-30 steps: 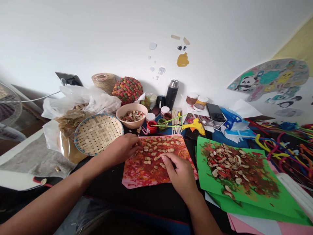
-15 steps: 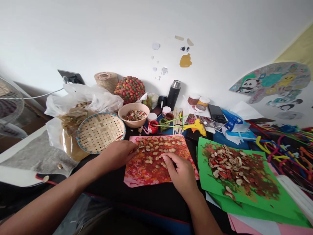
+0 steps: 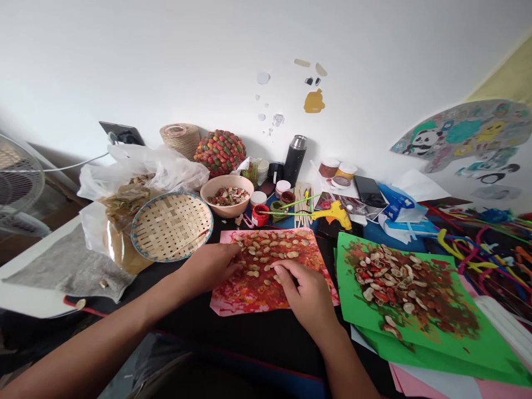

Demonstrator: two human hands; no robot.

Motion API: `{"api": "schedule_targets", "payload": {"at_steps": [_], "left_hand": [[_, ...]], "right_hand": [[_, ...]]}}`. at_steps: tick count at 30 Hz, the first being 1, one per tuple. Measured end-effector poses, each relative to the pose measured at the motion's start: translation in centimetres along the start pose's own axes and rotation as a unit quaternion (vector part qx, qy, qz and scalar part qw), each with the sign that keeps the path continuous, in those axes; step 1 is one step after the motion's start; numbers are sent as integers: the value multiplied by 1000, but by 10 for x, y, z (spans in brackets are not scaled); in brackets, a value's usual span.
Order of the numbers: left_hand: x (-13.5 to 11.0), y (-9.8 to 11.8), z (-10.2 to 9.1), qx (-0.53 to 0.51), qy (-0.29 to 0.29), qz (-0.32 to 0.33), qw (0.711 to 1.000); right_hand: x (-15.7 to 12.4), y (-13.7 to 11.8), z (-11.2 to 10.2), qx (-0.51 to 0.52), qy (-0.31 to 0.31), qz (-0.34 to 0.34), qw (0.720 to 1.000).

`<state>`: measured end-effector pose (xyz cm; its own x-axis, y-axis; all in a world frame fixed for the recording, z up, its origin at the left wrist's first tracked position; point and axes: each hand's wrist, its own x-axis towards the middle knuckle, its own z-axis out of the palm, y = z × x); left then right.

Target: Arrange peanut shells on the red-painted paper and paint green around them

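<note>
Tan, unshelled peanuts (image 3: 252, 274): scattered across the pink, red-and-orange-smeared paper sheet (image 3: 233, 303).
Right hand (image 3: 306, 292): over the sheet, thumb and forefinger narrowed at one peanut's end; from here I can't tell whether they grip it.
Left hand (image 3: 215, 266): at the sheet's left side, fingers curled, their hold hidden from me.
Round, blue-rimmed bamboo tray (image 3: 170, 227): beside the peach bowl (image 3: 224, 212).

The left hand (image 3: 214, 267) now sits nearer the front edge of the painted sheet (image 3: 257, 299). The sheet's far left corner, hidden earlier, shows.
</note>
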<state>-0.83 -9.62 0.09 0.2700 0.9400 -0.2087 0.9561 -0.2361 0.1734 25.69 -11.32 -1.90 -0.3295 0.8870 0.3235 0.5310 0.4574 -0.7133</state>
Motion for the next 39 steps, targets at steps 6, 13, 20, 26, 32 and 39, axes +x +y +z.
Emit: {"api": "schedule_targets", "payload": {"at_steps": [6,13,20,26,32,39], "left_hand": [[-2,-6,4,-2,15,-6,1000],[2,-8,5,-38,7,-4,999],[-1,-7,5,-48,8,8,999],[4,-5,-2,-48,18,-20,998],[16,6,-1,-24,32,16,999],[28,15,1,-28,29,10,999]], "right_hand": [[0,-1,1,-4,-4,-4,1000],[0,2,3,-15,-5,-7,1000],[0,1,2,-32,-5,-16,999],[-1,0,3,-41,-15,-12,999],[0,1,3,-38,-21,-16,999],[-1,2,3,-41,-28,-8,999]]}}
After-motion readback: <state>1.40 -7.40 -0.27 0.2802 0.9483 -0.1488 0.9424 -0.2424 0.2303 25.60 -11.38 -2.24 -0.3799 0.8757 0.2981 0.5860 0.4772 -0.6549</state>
